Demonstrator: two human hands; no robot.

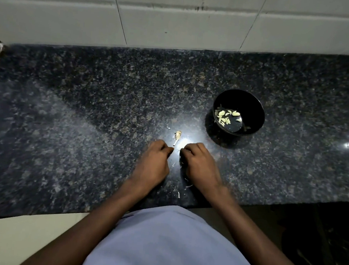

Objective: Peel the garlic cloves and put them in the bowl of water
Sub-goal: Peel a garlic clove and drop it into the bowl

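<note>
no readable text, no labels, no brands, no numbers

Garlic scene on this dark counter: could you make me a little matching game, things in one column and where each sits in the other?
Things:
1. peeled cloves
2. garlic stem
3. black bowl
4. skin scrap

Places:
A. near the counter's front edge
B. just beyond the two hands
C. right of the hands
D. inside the bowl

Pairs: 1-D, 2-B, 3-C, 4-A

Whatever is held under the curled fingers of the left hand (156, 158) and right hand (196, 161) is hidden, and both forearms are cut off by the bottom edge.
</note>
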